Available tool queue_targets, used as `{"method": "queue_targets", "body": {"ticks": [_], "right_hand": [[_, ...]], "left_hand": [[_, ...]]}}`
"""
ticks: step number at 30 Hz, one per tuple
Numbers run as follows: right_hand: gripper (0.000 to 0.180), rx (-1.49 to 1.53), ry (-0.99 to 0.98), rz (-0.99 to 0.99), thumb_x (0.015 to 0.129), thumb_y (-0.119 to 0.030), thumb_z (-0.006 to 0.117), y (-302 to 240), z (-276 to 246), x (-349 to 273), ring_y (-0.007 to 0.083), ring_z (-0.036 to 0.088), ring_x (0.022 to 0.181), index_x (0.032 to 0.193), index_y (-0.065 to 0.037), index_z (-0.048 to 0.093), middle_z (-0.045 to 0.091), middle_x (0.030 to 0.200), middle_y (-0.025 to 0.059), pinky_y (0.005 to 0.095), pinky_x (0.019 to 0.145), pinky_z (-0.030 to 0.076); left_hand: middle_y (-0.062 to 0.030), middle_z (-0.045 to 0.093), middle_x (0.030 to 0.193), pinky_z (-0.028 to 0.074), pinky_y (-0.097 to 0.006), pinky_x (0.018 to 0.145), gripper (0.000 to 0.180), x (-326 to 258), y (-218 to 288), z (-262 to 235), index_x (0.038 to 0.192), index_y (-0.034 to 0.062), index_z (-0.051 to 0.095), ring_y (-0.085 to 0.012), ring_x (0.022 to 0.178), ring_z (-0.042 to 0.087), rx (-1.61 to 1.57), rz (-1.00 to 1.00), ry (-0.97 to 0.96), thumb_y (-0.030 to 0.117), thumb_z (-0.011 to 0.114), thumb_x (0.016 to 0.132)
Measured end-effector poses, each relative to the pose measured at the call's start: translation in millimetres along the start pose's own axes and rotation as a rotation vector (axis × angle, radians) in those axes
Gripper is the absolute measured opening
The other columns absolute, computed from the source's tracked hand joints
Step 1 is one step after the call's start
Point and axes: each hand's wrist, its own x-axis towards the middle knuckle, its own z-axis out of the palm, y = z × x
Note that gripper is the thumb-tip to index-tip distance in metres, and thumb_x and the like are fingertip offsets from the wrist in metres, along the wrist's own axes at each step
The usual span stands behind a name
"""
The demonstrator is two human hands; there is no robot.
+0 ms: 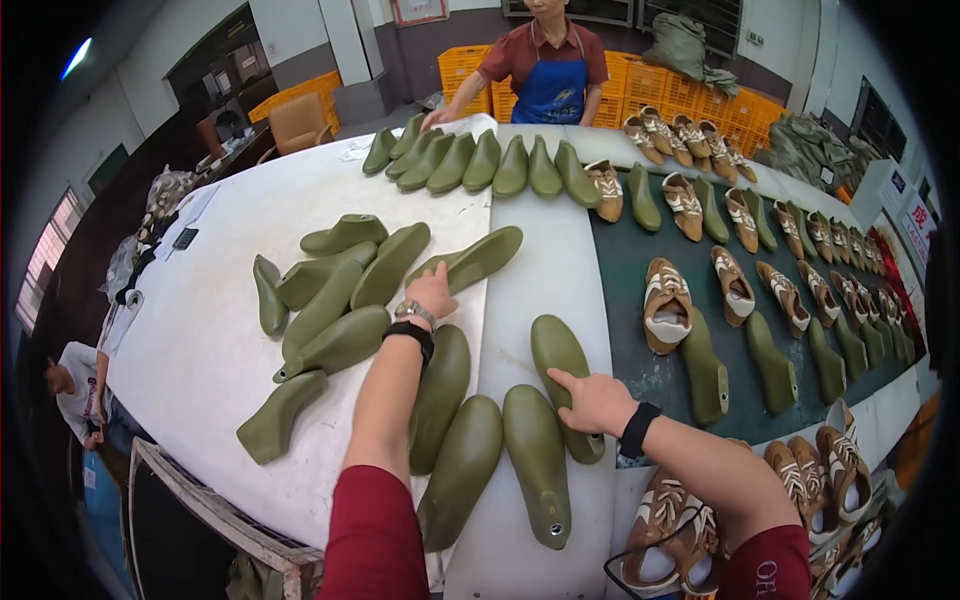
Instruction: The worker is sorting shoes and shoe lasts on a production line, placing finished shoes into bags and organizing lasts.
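Note:
Green shoe lasts lie about both my hands. My left hand (431, 292), with a watch and a black band at its wrist, grips the heel end of a shoe last (487, 255) pointing away to the right; its index finger lies over the top. My right hand (598, 402), also banded in black, closes on the side of another shoe last (556, 345), index finger stretched across it. Its other fingers are partly hidden. Between my forearms rest several lasts, among them one with a metal-rimmed hole (535, 460). A loose pile of lasts (330, 300) sits left of my left hand.
A row of lasts (510, 168) lines the far edge, where a co-worker (550, 75) in a blue apron reaches a hand toward them. On the right, a dark green belt (640, 400) carries brown-and-white shoes (668, 305) paired with lasts. More shoes (655, 530) sit near my right elbow.

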Motion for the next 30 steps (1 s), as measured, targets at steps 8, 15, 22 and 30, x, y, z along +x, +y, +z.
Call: {"method": "queue_targets", "body": {"ticks": [8, 15, 22, 30], "right_hand": [[0.056, 0.046, 0.046, 0.007, 0.076, -0.025, 0.054, -9, -7, 3, 0.0359, 0.063, 0.079, 0.13, -0.017, 0.044, 0.065, 0.085, 0.0189, 0.0435, 0.072, 0.051], [0.056, 0.09, 0.026, 0.054, 0.077, -0.027, 0.054, -6, -4, 3, 0.0351, 0.063, 0.082, 0.131, -0.021, 0.043, 0.064, 0.087, 0.0196, 0.0433, 0.075, 0.051], [0.053, 0.112, 0.017, 0.08, 0.077, -0.028, 0.055, -9, -5, 2, 0.0356, 0.062, 0.083, 0.129, -0.022, 0.045, 0.064, 0.089, 0.0196, 0.0436, 0.076, 0.051], [0.053, 0.167, 0.135, 0.256, 0.077, -0.026, 0.053, 12, 1, 12, 0.0357, 0.061, 0.089, 0.129, -0.017, 0.046, 0.064, 0.092, 0.0212, 0.0424, 0.082, 0.049]], "left_hand": [[-0.0197, 0.041, 0.13, 0.039, -0.048, 0.094, 0.081, -4, 4, -5, 0.132, 0.0201, 0.041, -0.0357, 0.12, 0.039, -0.166, 0.157, 0.288, 0.042, 0.074, 0.061], [-0.0219, 0.027, 0.138, 0.038, -0.045, 0.096, 0.095, 13, 26, 29, 0.14, 0.0391, 0.018, -0.041, 0.118, 0.042, -0.183, -0.3, -0.126, 0.053, 0.07, 0.062], [-0.0244, 0.043, 0.128, 0.039, -0.039, 0.098, 0.105, 14, 27, 21, 0.144, 0.0335, 0.006, -0.0396, 0.114, 0.048, -0.309, -0.305, -0.322, 0.042, 0.069, 0.061], [-0.0206, 0.059, 0.11, 0.049, -0.033, 0.076, 0.121, -56, 123, -2, 0.143, 0.0007, 0.002, -0.0266, 0.089, 0.06, -0.226, 0.14, -0.706, 0.067, 0.064, 0.062]]}}
